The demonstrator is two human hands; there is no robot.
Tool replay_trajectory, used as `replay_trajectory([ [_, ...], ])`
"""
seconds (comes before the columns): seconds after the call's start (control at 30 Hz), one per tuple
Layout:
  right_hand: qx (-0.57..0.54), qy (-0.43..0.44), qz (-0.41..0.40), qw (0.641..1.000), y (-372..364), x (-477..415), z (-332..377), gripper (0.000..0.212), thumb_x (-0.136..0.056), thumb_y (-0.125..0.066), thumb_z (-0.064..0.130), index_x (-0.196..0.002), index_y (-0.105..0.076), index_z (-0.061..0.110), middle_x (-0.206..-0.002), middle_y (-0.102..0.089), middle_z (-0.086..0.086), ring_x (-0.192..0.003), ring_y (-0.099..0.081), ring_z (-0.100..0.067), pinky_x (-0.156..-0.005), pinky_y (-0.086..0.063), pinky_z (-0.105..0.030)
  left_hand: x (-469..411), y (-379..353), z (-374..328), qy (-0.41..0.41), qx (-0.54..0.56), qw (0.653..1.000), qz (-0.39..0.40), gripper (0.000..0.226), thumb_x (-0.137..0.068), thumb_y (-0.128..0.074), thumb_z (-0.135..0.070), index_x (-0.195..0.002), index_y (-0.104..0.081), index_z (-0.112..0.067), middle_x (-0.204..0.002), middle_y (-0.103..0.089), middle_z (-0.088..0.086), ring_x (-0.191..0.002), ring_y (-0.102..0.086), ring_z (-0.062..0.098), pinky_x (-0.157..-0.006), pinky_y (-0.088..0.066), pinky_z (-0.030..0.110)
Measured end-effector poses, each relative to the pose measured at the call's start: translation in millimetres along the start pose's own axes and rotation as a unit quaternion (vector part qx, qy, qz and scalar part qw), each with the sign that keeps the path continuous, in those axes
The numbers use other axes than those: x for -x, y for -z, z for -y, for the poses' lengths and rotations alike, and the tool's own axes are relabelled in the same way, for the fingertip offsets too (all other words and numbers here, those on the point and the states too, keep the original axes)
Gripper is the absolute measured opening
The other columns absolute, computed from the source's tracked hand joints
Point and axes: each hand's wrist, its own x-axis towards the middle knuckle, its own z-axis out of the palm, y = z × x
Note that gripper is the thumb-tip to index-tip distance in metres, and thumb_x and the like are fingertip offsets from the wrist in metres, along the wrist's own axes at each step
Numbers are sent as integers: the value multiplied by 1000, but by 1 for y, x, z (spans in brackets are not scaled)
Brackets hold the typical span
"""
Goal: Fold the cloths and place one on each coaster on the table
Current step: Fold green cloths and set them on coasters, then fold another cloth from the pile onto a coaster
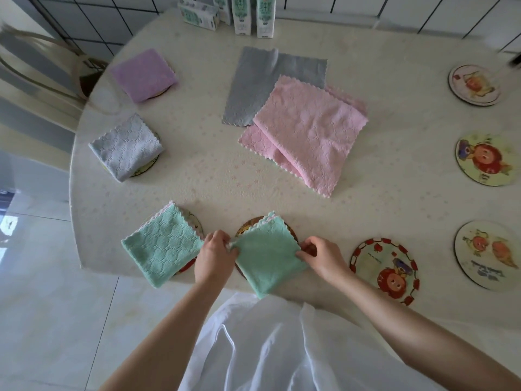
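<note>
A folded green cloth [266,256] lies on a dark round coaster [248,225] at the table's near edge. My left hand [214,256] pinches its left corner and my right hand [321,256] pinches its right corner. Another folded green cloth [162,246] covers a coaster [194,220] just to the left. A folded grey cloth [127,146] and a folded purple cloth [143,74] each rest on a coaster further left. Unfolded pink cloths [307,131] overlap an unfolded grey cloth [253,80] at the table's middle.
Bare picture coasters lie to the right: one near my right hand [384,270], three along the right edge [486,258], [483,159], [473,84]. Green and white cartons [242,14] stand at the far edge. A chair [42,66] stands at the left.
</note>
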Motion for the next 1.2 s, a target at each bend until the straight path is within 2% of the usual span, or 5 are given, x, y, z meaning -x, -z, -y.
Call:
replay_trajectory([
  [0.6,336,258,-12,906,100,-114,-1,47,-81,-65,11,-123,-46,10,-111,-52,-16,-99,-52,-37,-68,-51,-44,-74,-53,-157,-266,-135,954,-10,46,-80,-53,4,-123,-57,-9,-132,-53,4,-126,-43,23,-95,-47,41],
  [0.8,402,288,-19,869,108,-130,-6,66,-40,-81,-1,-103,-60,4,-80,-60,-15,-68,-63,-31,-38,-50,-30,-92,-60,-175,-284,-132,950,-8,57,-77,-49,6,-129,-52,-16,-138,-47,-2,-133,-36,18,-101,-43,37],
  [0.9,381,291,-26,877,112,-136,-8,65,-37,-82,-3,-98,-64,6,-71,-58,-9,-60,-61,-27,-34,-47,-29,-97,-60,-179,-293,-126,948,-6,57,-76,-53,6,-128,-54,-16,-135,-50,-1,-132,-38,18,-101,-43,37],
  [1.03,258,302,-20,917,125,-134,-3,14,-75,-67,11,-85,-57,9,-81,-56,-6,-79,-57,-27,-50,-42,-33,-103,-60,-181,-297,-131,946,-9,53,-75,-62,0,-125,-54,-15,-130,-52,2,-128,-43,20,-103,-42,35],
  [1.2,109,258,-2,960,141,-132,5,15,-81,-63,19,-83,-48,16,-82,-55,1,-78,-52,-20,-61,-41,-35,-112,-62,-182,-317,-143,938,-7,50,-76,-72,-26,-122,-54,-18,-128,-52,-1,-123,-46,19,-104,-41,34],
])
